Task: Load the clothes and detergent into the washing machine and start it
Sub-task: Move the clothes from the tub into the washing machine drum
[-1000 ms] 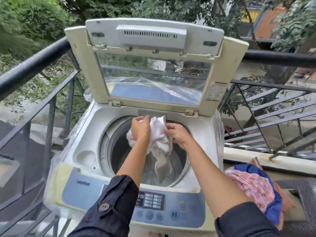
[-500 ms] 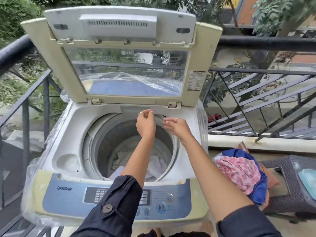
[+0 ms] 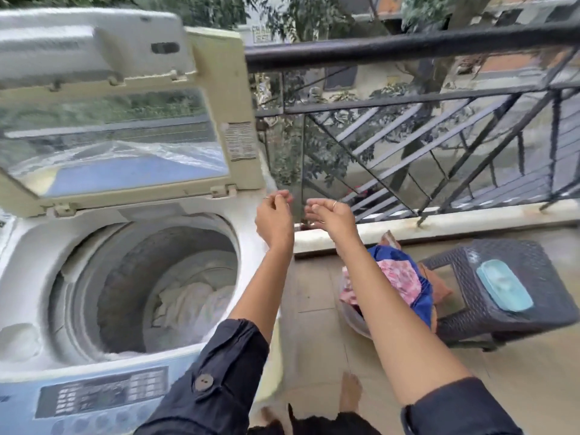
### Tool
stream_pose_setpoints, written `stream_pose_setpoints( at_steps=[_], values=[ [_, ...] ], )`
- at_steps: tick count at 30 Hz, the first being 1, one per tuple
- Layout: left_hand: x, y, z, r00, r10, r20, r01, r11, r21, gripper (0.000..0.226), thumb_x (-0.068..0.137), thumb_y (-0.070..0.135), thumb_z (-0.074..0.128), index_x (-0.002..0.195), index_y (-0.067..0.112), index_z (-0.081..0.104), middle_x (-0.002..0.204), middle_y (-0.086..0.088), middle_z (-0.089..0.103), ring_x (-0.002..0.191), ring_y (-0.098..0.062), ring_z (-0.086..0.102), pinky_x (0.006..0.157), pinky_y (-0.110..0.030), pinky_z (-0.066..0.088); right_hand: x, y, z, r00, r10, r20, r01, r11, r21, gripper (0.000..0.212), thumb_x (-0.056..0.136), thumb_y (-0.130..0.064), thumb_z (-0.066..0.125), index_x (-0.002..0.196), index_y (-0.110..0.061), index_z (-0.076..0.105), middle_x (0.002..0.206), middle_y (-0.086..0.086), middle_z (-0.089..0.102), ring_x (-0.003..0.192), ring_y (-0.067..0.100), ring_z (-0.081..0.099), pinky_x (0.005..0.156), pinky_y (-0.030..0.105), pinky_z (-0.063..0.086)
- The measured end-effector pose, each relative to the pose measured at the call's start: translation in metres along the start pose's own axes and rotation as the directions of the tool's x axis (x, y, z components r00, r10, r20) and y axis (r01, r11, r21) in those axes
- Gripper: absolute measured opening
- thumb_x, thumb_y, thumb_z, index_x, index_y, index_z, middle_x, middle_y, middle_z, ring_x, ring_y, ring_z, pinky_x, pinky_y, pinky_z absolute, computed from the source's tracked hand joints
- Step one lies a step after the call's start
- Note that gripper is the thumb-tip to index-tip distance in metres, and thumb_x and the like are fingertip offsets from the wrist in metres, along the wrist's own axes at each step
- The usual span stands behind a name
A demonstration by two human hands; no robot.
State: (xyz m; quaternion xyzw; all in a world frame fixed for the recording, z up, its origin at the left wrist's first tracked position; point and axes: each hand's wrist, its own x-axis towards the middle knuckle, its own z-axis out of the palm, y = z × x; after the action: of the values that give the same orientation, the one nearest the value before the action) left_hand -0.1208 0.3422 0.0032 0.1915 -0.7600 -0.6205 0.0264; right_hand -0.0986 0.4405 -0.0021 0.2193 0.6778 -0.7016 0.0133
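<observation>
Laundry (image 3: 188,302) lies white in the drum (image 3: 125,277), lid (image 3: 119,146) raised. Left hand (image 3: 274,216) and right hand (image 3: 332,215) hover empty, fingers loosely curled, off the right edge of the washer (image 3: 28,246). Best to scoop the pile (image 3: 398,277) beside the stool (image 3: 464,315) in one firm two-handed gather, nothing trailing.

White cloth (image 3: 191,304): out of your hands, now lying in the drum (image 3: 125,271). Your left hand (image 3: 274,216) and right hand (image 3: 330,217): emptied, fingers loosely curled, shifted from above the drum to past the washing machine's (image 3: 37,246) right edge, nearer the clothes pile (image 3: 400,279).
</observation>
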Motion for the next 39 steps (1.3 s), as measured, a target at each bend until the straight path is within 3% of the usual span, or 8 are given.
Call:
stream_pose_setpoints(
  at_steps=[5,8,10,18,26,29,34,39],
  values=[
    [-0.032,-0.008,0.081,0.998,0.015,0.065,-0.014,1.000,-0.013,0.027,0.092,0.014,0.042,0.093,0.015,0.069,0.085,0.004,0.072,0.094,-0.014,0.067,0.088,-0.026,0.045,0.017,0.016,-0.087,0.995,-0.048,-0.088,0.048,0.999,0.004,0.024,0.090,0.002,0.052,0.110,0.005,0.064,0.090,0.009,0.065,0.062,-0.008,0.063,0.063,0.003,0.044],
    [-0.047,-0.023,0.129,0.995,-0.009,0.098,0.008,1.000,0.016,0.023,0.090,0.019,0.042,0.087,0.027,0.064,0.081,0.007,0.072,0.091,-0.017,0.067,0.094,-0.036,0.047,0.028,0.029,-0.140,0.988,-0.044,-0.151,0.047,0.999,0.015,0.017,0.087,-0.003,0.059,0.099,-0.006,0.070,0.092,0.009,0.069,0.080,0.010,0.064,0.080,0.016,0.048],
    [-0.057,-0.031,0.154,0.991,-0.022,0.130,0.023,1.000,-0.005,0.022,0.086,0.025,0.041,0.089,0.028,0.062,0.076,0.011,0.070,0.090,-0.018,0.067,0.092,-0.041,0.049,0.034,0.040,-0.169,0.980,-0.036,-0.193,0.041,0.999,0.018,0.014,0.086,-0.006,0.061,0.095,-0.011,0.071,0.091,0.008,0.070,0.084,0.011,0.063,0.078,0.018,0.047],
    [-0.084,-0.071,0.229,0.979,-0.050,0.198,0.051,0.999,0.002,0.017,0.089,0.020,0.044,0.092,0.025,0.061,0.082,0.000,0.072,0.088,-0.019,0.066,0.087,-0.035,0.051,0.052,0.101,-0.245,0.935,0.067,-0.347,-0.034,0.995,0.098,0.013,0.086,-0.004,0.061,0.095,-0.007,0.071,0.096,0.007,0.071,0.103,0.021,0.063,0.095,0.031,0.048],
    [-0.070,-0.192,0.284,0.962,-0.226,0.156,0.191,0.959,0.211,0.018,0.091,0.023,0.053,0.107,0.020,0.061,0.098,0.002,0.066,0.099,-0.022,0.062,0.085,-0.028,0.041,0.094,0.227,-0.276,0.873,0.163,-0.460,-0.123,0.986,0.115,0.015,0.086,-0.004,0.062,0.100,-0.005,0.068,0.100,0.009,0.068,0.094,0.015,0.060,0.076,0.011,0.046],
    [-0.061,-0.253,0.304,0.956,-0.235,0.173,0.187,0.949,0.254,0.029,0.090,0.027,0.057,0.116,0.016,0.058,0.113,-0.002,0.064,0.109,-0.024,0.058,0.086,-0.026,0.038,0.117,0.292,-0.285,0.842,0.215,-0.495,-0.189,0.977,0.103,0.016,0.086,-0.005,0.063,0.101,-0.002,0.068,0.097,0.005,0.065,0.099,0.020,0.061,0.081,0.019,0.045],
    [-0.040,-0.351,0.326,0.890,-0.373,0.263,0.259,0.887,0.382,0.070,0.081,0.046,0.065,0.141,0.019,0.040,0.144,-0.011,0.041,0.132,-0.030,0.040,0.109,-0.041,0.036,0.143,0.386,-0.292,0.824,0.333,-0.459,-0.335,0.939,0.080,0.050,0.081,-0.015,0.072,0.128,-0.008,0.054,0.130,0.008,0.056,0.121,0.024,0.052,0.104,0.043,0.043],
    [-0.038,-0.407,0.336,0.812,-0.514,0.277,0.340,0.802,0.491,0.089,0.078,0.053,0.067,0.150,0.026,0.021,0.156,-0.015,0.011,0.143,-0.033,0.021,0.116,-0.042,0.020,0.155,0.439,-0.280,0.866,0.349,-0.359,-0.427,0.889,-0.164,0.094,0.070,-0.033,0.081,0.147,-0.023,0.027,0.150,0.010,0.030,0.138,0.028,0.032,0.112,0.043,0.033]
  ],
)
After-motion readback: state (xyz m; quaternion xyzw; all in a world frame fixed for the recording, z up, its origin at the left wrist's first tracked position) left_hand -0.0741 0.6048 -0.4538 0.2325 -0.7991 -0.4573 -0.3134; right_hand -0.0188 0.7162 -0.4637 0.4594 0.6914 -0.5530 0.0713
